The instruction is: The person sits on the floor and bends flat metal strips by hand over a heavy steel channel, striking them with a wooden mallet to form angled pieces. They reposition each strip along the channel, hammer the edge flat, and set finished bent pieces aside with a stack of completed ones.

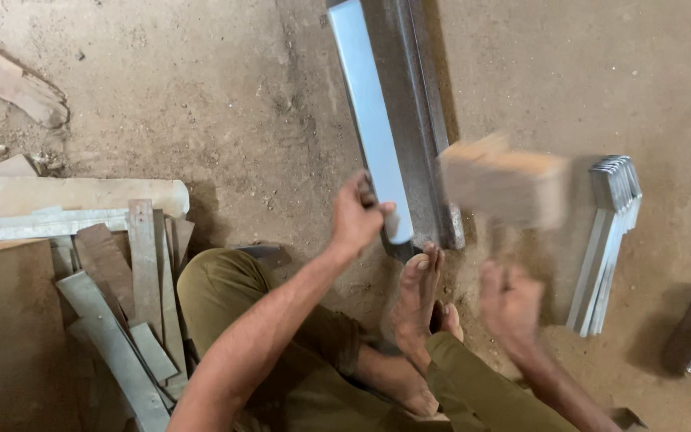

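The left hand [355, 216] grips the near end of a long, pale sheet-metal strip [369, 120]. The fingers are curled together and clamped on the strip's left edge, with the thumb lying across its top face. The strip lies lengthwise on a dark steel beam [419, 112], which rests on the dirt floor [241, 104] and runs from the top edge of the view down toward the person. The strip sits along the left side of the beam.

The right hand [510, 306] is closed around the handle of a wooden mallet [504, 186]. The mallet head is raised just to the right of the beam, above floor level. Both hand and mallet are heavily motion-blurred, so the exact finger positions on the handle cannot be resolved; the grip appears to be a full fist.

One bare foot [417, 300] presses against the near end of the beam, toes touching the metal just below the strip. The legs wear olive trousers [225, 292].

To the right of the mallet, a stack of bent metal pieces [611, 240] lies on the floor, well apart from the beam. At the left, a pile of scrap metal offcuts [121, 320] and wooden boards [65, 196] lies beside the person's knee. A separate wood scrap [13, 84] lies at the upper left.
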